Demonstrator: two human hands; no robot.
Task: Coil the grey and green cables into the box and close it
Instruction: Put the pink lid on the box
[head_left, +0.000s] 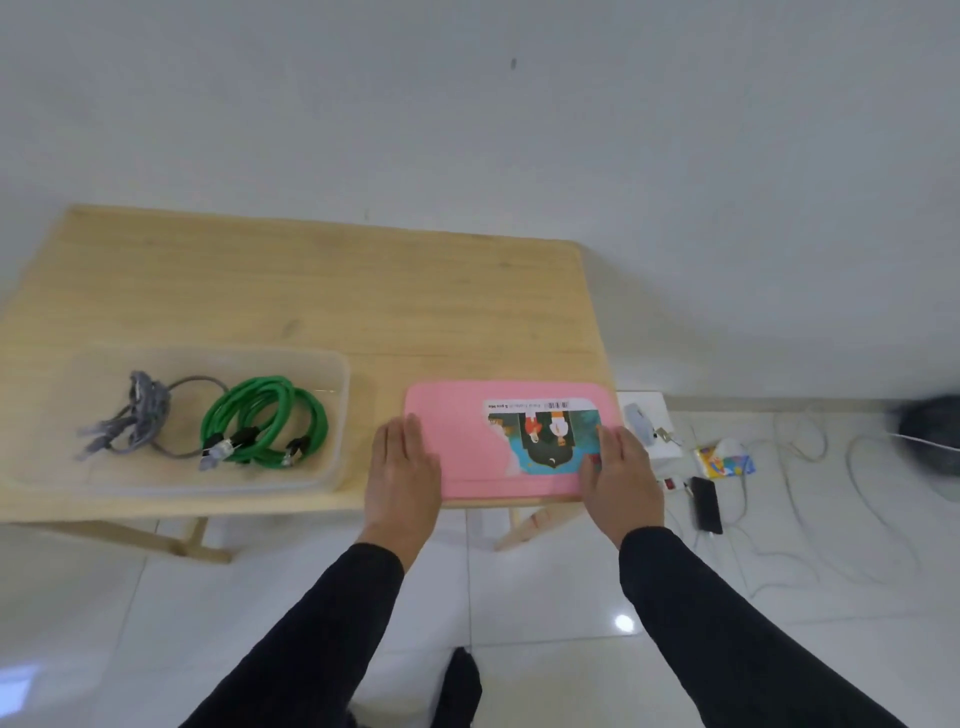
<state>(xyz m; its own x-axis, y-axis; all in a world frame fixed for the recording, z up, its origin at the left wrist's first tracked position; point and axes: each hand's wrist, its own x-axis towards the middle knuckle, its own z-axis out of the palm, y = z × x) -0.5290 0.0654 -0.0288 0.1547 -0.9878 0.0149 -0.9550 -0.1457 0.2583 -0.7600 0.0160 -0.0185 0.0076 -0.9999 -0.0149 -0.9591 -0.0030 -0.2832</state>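
Note:
A clear plastic box (332, 374) stands open on the left of the wooden table (322, 291). Inside it lie a bundled grey cable (143, 410) on the left and a coiled green cable (265, 421) on the right. A pink lid (462, 436) with a colourful sticker lies flat on the table's right front corner. My left hand (402, 467) rests on the lid's left edge, and my right hand (621, 473) rests on its right edge. Both hands lie flat with fingers extended; whether they grip the lid's edges is not visible.
On the white tiled floor right of the table sit a white box (649, 415), a tissue pack (724, 460), a black phone (706, 504), a power strip (672, 483) and loose white wires (810, 519). A dark object (930, 431) is at the far right. The wall is close behind the table.

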